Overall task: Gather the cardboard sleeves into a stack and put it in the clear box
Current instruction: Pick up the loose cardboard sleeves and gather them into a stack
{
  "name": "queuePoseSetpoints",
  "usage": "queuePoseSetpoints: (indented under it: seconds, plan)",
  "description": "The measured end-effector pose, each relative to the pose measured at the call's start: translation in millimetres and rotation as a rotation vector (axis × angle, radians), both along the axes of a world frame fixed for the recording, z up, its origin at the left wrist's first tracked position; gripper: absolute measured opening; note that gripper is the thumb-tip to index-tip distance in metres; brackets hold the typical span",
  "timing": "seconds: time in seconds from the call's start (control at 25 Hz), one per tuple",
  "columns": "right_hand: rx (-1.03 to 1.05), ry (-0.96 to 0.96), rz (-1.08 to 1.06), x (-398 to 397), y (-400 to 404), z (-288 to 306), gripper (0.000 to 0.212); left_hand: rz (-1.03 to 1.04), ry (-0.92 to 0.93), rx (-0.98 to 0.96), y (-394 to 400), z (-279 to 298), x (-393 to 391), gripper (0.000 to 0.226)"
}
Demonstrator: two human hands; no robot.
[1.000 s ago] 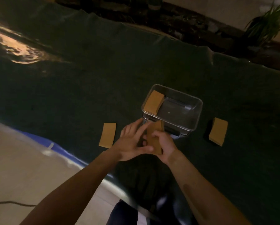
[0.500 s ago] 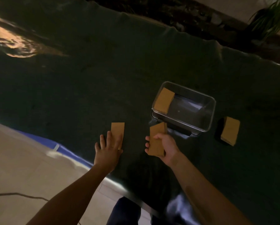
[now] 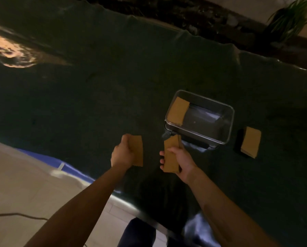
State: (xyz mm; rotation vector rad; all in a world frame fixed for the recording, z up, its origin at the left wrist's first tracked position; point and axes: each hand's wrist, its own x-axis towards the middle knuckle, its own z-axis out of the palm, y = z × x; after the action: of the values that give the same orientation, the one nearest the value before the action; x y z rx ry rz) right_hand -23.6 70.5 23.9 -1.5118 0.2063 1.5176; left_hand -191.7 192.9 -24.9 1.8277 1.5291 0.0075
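My left hand grips a flat brown cardboard sleeve by its left edge, lifted just off the dark green cloth. A thin stack of cardboard sleeves is held upright in my right hand, just in front of the clear box. Another stack of sleeves leans inside the box's left end. To the right of the box, on the cloth, lies one more stack of sleeves.
The dark green cloth covers a wide table, and its near edge runs diagonally past my arms. Pale floor with a thin cable lies below left. A potted plant stands beyond the far edge.
My left hand left the stack, reached left to the lone sleeve on the cloth and closed on it. My right hand kept hold of its stack.
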Motion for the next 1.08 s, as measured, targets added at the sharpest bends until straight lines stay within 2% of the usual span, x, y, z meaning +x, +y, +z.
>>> queuePoseSetpoints:
  seconds: [0.12, 0.24, 0.32, 0.4, 0.48, 0.6, 0.76, 0.92, 1.0, 1.04, 1.08]
  plan:
    - [0.042, -0.07, 0.071, 2.8, 1.1, 9.7, 0.026, 0.111, -0.422, -0.272, -11.6, 24.8, 11.9, 0.051]
    - [0.09, -0.136, 0.122, 8.4, -3.9, 21.6, 0.021, 0.048, -0.563, -0.376, -23.9, 47.7, 29.5, 0.028]
    - [0.13, -0.154, 0.131, 17.6, -10.9, 27.3, 0.029, 0.015, -0.578, -0.4, -24.4, 59.0, 39.1, 0.021]
    - [0.141, -0.202, 0.129, 28.3, -19.0, 29.9, 0.048, -0.025, -0.574, -0.425, -24.1, 65.0, 47.7, 0.021]
    - [0.156, -0.232, 0.096, 35.2, -27.8, 31.2, 0.057, -0.073, -0.594, -0.482, -30.0, 68.5, 60.8, 0.021]
    - [0.185, -0.19, -0.037, 39.1, -40.1, 34.1, 0.049, -0.168, -0.619, -0.526, -49.9, 69.3, 87.5, 0.02]
    - [0.188, -0.19, -0.205, 54.6, -62.3, 37.3, 0.027, -0.303, -0.585, -0.325, -75.1, 70.3, 125.6, 0.02]
    - [0.202, -0.209, -0.239, 75.1, -83.6, 40.7, 0.021, -0.501, -0.495, -0.153, -100.1, 76.4, 157.3, 0.014]
    - [0.203, -0.256, -0.243, 86.1, -96.0, 40.0, 0.015, -0.577, -0.381, -0.018, -106.2, 83.8, 172.8, 0.025]
    - [0.206, -0.279, -0.225, 93.6, -103.7, 39.5, 0.016, -0.573, -0.363, -0.025, -108.1, 88.7, 182.0, 0.04]
    - [0.212, -0.308, -0.189, 100.3, -109.7, 39.0, 0.018, -0.533, -0.399, -0.14, -108.6, 92.6, 189.8, 0.055]
